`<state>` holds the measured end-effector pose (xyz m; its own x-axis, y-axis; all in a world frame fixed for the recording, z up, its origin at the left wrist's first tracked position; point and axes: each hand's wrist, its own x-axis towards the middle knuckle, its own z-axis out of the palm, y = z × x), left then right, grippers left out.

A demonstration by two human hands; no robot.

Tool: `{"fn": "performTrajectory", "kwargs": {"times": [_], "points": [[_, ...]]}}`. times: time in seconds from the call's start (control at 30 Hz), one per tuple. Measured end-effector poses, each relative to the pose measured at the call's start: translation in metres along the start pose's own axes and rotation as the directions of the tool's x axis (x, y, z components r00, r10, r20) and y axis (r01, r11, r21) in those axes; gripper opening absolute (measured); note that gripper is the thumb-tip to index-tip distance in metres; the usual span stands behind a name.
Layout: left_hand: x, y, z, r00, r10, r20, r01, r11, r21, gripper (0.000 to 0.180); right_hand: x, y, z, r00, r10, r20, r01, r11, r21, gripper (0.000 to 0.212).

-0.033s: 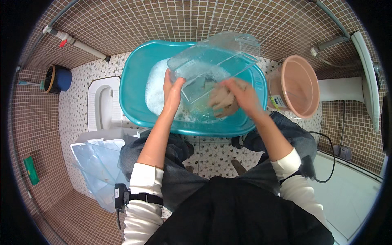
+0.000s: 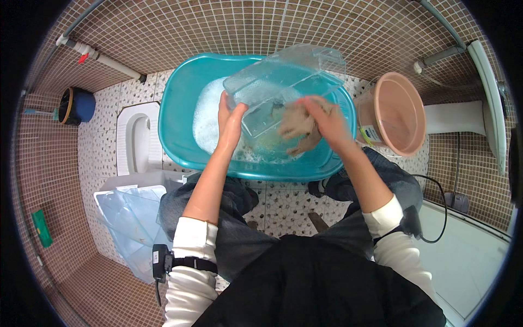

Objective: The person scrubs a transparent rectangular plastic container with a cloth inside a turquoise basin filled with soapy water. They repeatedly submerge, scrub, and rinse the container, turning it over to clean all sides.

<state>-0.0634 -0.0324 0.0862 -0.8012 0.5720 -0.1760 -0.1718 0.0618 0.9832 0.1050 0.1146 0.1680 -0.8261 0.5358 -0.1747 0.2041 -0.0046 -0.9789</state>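
My left hand grips the near left end of a clear plastic box, thumb on one side and fingers on the other. The box is tilted above a large turquoise tub. My right hand, blurred by motion, is closed on a beige cloth that hangs in loose folds beside the box's near right side. Whether the cloth touches the box cannot be told. Below them, soapy water with white foam fills part of the tub.
A peach bucket stands right of the tub, beside a white pedestal sink. Left are a squat toilet and a dark blue bin. Clear bluish plastic pieces lie in a pale container near my left leg. Tiled walls surround the floor.
My right hand and the cloth have shifted very slightly. The box is held in nearly the same tilted position by my left hand.
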Motion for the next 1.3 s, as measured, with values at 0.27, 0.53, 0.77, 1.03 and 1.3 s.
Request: {"fn": "performTrajectory", "kwargs": {"times": [0.27,0.53,0.77,1.03,1.3], "points": [[-0.010,0.011,0.014,0.990,0.044,0.130,-0.031,0.994,-0.107,0.073,0.049,0.010,0.040,0.958,0.062,0.279,0.091,0.860,-0.503,0.055],[-0.015,0.026,0.013,0.989,-0.069,0.127,0.112,0.923,-0.369,0.064,0.052,0.018,0.062,0.788,0.034,0.615,0.476,0.601,-0.642,0.097],[-0.016,0.029,0.012,0.987,-0.103,0.120,0.135,0.945,-0.299,0.064,0.043,0.015,0.062,0.801,-0.086,0.593,0.520,0.593,-0.616,0.066],[-0.016,0.026,0.010,0.978,0.065,0.198,-0.016,0.972,-0.235,0.069,0.029,0.022,0.045,0.659,-0.330,0.676,0.688,0.627,-0.364,0.047],[-0.013,0.031,0.007,0.983,0.172,0.065,-0.170,0.985,-0.044,0.072,0.036,0.037,-0.073,0.929,-0.099,0.355,0.363,0.426,-0.829,0.046]]}}
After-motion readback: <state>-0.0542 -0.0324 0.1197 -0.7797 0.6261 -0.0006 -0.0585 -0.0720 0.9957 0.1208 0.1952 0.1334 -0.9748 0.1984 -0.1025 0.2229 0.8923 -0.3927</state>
